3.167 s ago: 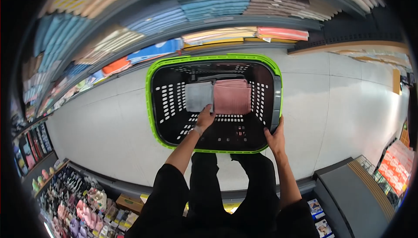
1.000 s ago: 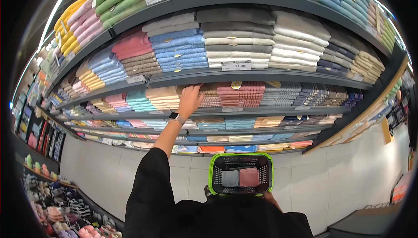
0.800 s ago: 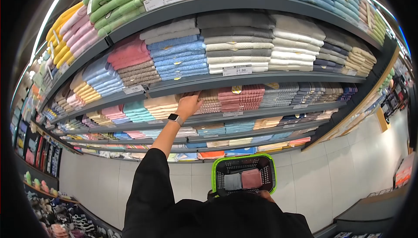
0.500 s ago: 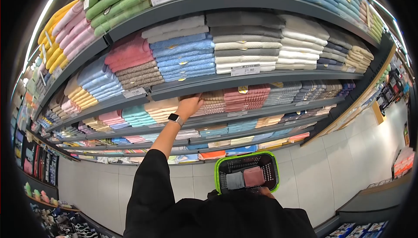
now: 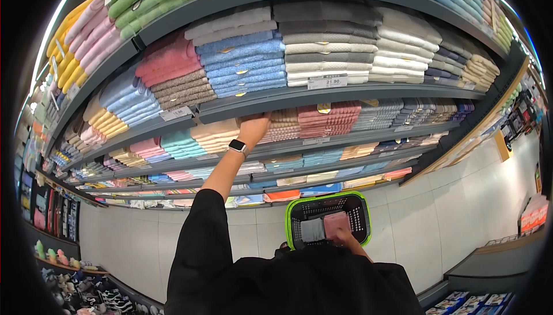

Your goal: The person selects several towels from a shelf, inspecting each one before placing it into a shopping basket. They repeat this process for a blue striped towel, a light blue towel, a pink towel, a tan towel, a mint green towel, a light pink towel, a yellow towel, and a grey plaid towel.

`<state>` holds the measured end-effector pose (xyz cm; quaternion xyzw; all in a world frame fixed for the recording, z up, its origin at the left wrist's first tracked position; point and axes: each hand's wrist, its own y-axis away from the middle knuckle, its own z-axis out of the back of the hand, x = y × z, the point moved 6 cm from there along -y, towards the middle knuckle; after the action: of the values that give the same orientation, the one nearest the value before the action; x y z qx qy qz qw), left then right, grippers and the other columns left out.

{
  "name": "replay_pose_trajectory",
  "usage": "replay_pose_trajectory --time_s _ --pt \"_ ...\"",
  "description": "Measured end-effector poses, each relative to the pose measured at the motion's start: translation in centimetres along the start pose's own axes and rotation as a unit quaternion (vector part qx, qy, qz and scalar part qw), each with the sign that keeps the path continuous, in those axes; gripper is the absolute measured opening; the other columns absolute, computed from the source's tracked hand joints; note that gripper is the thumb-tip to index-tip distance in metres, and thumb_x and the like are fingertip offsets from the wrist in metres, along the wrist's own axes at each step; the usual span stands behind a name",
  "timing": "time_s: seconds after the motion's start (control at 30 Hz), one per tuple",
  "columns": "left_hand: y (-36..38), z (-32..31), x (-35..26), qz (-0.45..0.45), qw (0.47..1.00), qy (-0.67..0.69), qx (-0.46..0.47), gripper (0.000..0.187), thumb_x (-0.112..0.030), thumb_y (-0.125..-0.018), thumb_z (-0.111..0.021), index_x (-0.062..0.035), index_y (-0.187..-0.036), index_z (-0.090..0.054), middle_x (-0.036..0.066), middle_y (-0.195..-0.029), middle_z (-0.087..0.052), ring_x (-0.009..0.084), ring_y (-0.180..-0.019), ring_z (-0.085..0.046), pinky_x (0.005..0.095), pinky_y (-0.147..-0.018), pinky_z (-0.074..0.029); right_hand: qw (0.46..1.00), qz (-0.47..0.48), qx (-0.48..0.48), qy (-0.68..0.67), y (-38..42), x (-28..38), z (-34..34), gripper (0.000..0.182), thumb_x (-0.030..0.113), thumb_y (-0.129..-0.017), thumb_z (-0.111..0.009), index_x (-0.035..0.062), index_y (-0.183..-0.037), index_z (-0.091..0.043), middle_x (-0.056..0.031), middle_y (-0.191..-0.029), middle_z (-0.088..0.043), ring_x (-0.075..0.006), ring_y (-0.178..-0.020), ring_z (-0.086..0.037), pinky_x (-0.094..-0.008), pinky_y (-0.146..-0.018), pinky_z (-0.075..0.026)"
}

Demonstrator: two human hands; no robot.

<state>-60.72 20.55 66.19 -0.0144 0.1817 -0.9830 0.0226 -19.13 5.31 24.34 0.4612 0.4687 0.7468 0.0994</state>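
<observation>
My left hand (image 5: 254, 129), below a watch on the wrist, reaches in under a shelf edge, among stacks of folded towels. Beige towels (image 5: 216, 136) lie to its left and a pink-and-beige checked stack (image 5: 283, 126) to its right. The shelf above hides its fingertips. Low in view stands a black basket with a green rim (image 5: 368, 214). Inside it, a folded grey towel (image 5: 313, 230) lies beside a folded pink towel (image 5: 336, 223). My right hand (image 5: 346, 238) is closed at the near edge of the pink towel.
Shelves of folded towels curve across the view, with price tags (image 5: 327, 82) on their edges. A wooden-edged end panel (image 5: 466, 122) closes the shelving on the right. Pale floor tiles (image 5: 415, 217) lie around the basket. Low displays (image 5: 501, 254) stand behind me.
My right hand has come from behind the basket's near rim to the pink towel inside. My left hand stays at the same stack, its fingers now deeper under the shelf edge.
</observation>
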Motion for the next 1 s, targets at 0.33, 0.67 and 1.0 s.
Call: replay_pose_trajectory --time_s 0.33,0.67,1.0 --pt "2.6 4.5 -1.7 -0.022 0.999 0.002 -0.037 0.032 -0.009 -0.075 -0.056 -0.0047 -0.106 -0.054 0.014 -0.093 -0.062 0.0288 -0.085 -0.059 0.0408 -0.070 -0.046 0.890 0.247 0.304 -0.234 9.7 27.7 -8.2 0.039 0.025 -0.093 -0.041 -0.0004 -0.122 -0.044 -0.0190 -0.110 -0.058 -0.0264 -0.099 -0.059 -0.0362 -0.088 -0.047" --pt "15.1 8.5 -11.3 -0.100 0.983 0.118 -0.100 0.045 -0.006 -0.065 -0.060 -0.0021 -0.109 -0.054 0.012 -0.109 -0.057 0.0263 -0.098 -0.055 0.0373 -0.080 -0.043 0.638 0.146 0.466 -0.595 12.6 38.5 -12.9 0.047 0.041 -0.090 -0.038 0.0074 -0.122 -0.043 -0.0095 -0.123 -0.048 -0.0256 -0.112 -0.047 -0.0408 -0.097 -0.036" --pt "21.1 10.0 -9.6 0.135 0.928 0.315 -0.143 0.047 -0.018 -0.078 -0.062 -0.0004 -0.119 -0.047 0.014 -0.124 -0.048 0.0275 -0.116 -0.045 0.0368 -0.097 -0.035 0.792 0.189 0.333 -0.475 14.6 33.7 -10.0 0.049 0.043 -0.090 -0.037 0.0066 -0.122 -0.044 -0.0100 -0.120 -0.051 -0.0242 -0.108 -0.050 -0.0391 -0.094 -0.039"
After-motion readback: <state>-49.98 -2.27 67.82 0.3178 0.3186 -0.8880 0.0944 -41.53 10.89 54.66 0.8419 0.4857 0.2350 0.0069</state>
